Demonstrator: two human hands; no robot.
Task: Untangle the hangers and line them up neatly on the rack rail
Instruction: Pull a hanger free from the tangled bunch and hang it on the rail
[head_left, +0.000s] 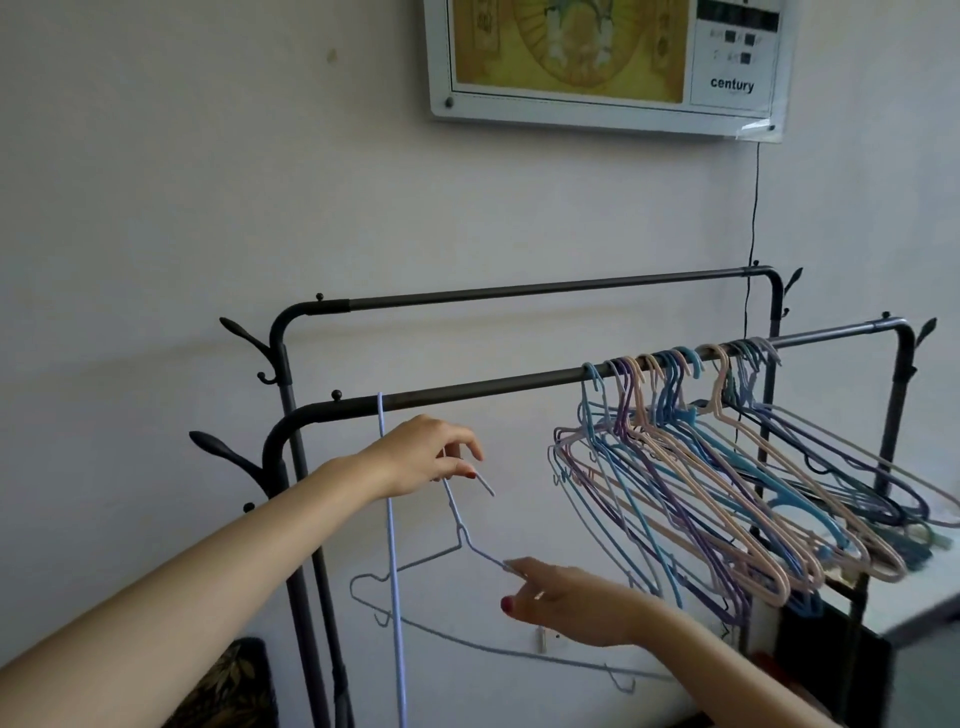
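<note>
Figure: hanging one freed hanger. At the left end of the front rail (467, 387), one lilac hanger (390, 519) already hangs edge-on. Right of it and below the rail, the left hand (426, 457) pinches the hook of a pale blue hanger (457, 525); the right hand (561, 603) pinches its shoulder. Farther right, the tangled bunch (727, 478) hangs from the rail, splayed and interlocked. Advisable: keep the shoulder steady, lift the hook over the rail just beside the lilac one, facing alike.

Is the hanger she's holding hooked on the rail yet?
Apart. The head view shows the hanger in the left hand, its hook clearly below the front rail.
</note>
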